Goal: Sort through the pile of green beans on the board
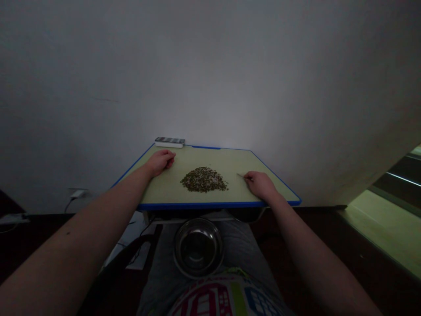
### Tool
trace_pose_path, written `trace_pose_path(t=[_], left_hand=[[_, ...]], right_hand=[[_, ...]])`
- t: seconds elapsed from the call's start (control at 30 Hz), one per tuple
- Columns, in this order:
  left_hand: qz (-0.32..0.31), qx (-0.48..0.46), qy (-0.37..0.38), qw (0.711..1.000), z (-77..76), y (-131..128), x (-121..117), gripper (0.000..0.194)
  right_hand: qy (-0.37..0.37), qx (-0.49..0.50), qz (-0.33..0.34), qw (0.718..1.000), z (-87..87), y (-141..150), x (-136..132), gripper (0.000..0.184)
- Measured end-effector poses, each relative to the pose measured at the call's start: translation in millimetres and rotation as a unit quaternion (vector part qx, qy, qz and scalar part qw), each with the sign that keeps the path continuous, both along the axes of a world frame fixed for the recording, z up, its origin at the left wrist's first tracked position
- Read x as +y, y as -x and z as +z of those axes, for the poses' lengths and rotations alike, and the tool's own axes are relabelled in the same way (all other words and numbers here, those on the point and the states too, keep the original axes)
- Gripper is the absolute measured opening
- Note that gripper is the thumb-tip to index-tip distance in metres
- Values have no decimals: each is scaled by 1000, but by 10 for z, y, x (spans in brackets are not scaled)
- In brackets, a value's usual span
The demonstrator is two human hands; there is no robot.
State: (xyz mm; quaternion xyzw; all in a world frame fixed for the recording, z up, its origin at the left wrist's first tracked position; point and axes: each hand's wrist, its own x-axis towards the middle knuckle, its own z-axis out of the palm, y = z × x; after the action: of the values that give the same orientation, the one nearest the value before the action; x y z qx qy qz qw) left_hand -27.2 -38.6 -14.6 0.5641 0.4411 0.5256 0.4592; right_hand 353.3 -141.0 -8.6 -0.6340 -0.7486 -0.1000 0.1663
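Observation:
A heap of small greenish-brown grains (204, 179) lies in the middle of a small pale table with a blue edge (217, 205). My left hand (161, 160) rests on the table to the left of the heap, fingers curled under, nothing visible in it. On the right side of the table my right hand (261, 184) rests with its fingers pinched on a thin stick (240, 175) that points toward the heap. Neither hand touches the grains.
A steel bowl (198, 247) sits in my lap just below the table's near edge. A flat white box with a dark top (169, 141) lies at the table's far left corner against the wall. A plug and cable (76, 195) lie on the floor at left.

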Motion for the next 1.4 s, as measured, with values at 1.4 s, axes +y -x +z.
trace_pose_path(t=[1.4], left_hand=[[-2, -1, -3, 1000, 2, -2, -11, 21]], right_hand=[[-16, 164, 182, 969, -24, 162, -77, 22]])
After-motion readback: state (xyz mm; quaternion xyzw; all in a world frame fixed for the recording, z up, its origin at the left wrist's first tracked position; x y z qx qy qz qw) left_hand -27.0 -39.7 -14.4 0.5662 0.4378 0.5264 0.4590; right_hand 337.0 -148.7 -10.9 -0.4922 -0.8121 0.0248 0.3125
